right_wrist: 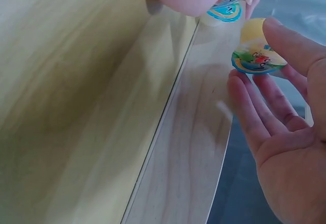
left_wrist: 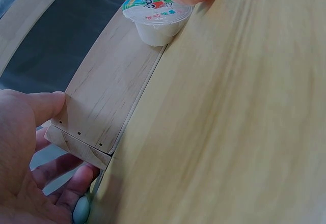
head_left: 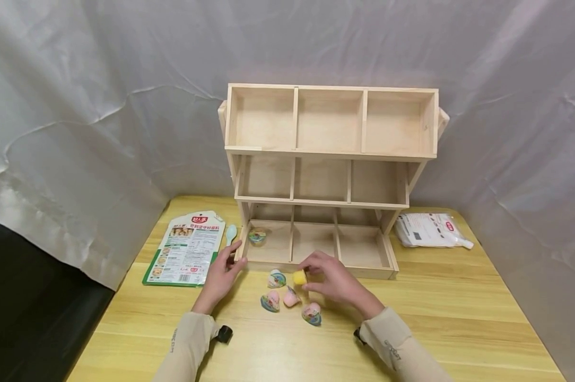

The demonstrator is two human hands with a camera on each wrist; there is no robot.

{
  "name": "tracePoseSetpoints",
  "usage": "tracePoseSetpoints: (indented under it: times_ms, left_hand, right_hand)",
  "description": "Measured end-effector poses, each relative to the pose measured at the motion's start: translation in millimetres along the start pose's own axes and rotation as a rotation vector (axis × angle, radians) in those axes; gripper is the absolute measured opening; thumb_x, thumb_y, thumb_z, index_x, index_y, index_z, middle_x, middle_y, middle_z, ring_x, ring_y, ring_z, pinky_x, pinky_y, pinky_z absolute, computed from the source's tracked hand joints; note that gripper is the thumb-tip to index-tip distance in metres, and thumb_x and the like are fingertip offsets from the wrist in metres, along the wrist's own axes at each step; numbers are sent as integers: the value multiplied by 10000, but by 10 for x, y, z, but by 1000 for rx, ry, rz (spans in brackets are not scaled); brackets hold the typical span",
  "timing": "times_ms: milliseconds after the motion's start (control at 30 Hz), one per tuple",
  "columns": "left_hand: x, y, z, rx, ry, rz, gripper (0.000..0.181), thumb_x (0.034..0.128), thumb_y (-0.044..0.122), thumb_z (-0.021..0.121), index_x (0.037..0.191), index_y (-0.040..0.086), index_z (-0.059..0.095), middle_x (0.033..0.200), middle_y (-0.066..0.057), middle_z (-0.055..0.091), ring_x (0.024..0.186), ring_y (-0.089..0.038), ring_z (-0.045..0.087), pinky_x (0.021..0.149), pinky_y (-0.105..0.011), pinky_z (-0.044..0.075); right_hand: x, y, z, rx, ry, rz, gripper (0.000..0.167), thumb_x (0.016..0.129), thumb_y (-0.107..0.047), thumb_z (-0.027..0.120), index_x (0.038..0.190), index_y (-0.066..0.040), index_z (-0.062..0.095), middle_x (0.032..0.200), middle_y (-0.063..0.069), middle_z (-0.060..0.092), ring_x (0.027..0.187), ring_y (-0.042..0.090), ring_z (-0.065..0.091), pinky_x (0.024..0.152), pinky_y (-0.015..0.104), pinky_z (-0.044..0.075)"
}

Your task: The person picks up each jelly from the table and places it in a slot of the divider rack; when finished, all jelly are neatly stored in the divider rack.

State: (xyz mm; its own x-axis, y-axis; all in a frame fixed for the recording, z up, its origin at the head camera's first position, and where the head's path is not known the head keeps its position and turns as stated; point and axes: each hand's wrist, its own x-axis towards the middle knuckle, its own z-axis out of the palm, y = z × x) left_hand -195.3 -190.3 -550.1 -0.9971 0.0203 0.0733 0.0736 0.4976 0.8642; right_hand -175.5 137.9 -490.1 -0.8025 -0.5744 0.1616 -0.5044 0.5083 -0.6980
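Now right grip (head_left: 334,278) pinches a partly hidden yellow cup (head_left: 299,277), left grip (head_left: 220,276) the rack (head_left: 330,121).

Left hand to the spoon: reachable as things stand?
Probably yes: the spoon lies just past the left hand, between the packet and the wooden shelf, with nothing seen on top. The fingers grip the shelf's corner, though, so they'd likely have to let go first.

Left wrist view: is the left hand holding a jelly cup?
No, the left hand holds the corner of the wooden rack, and the white jelly cup sits well apart from its fingers.
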Motion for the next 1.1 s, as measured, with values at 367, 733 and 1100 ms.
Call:
tracePoseSetpoints:
  times_ms: [367, 733, 1100]
  left_hand:
    - [24, -2, 4, -13, -1, 8, 583, 1027, 373, 650, 1559, 227, 460, 1431, -154, 560, 1131, -286, 630, 957, -396, 543]
    - [-2, -33, 15, -19, 0, 10, 586, 1019, 363, 664, 1555, 231, 467, 1409, -134, 574, 1125, -265, 624, 946, -348, 525]
    - [-7, -4, 14, -14, 9, 11, 579, 1025, 356, 656, 1556, 228, 465, 1433, -139, 564, 1139, -275, 632, 952, -355, 537]
  right_hand:
    - [175, -71, -33, -4, 91, -63, 392, 835, -114, 865, 1202, -136, 726, 1170, 6, 672, 1066, 248, 683, 948, 401, 608]
    - [353, -105, 41, 29, 125, 23, 418, 832, -126, 869, 1225, -156, 731, 1138, 36, 638, 1092, 333, 665, 989, 515, 575]
    - [613, -110, 73, 3, 170, 13, 439, 839, -126, 865, 1250, -105, 714, 1138, 66, 641, 1098, 362, 665, 979, 552, 565]
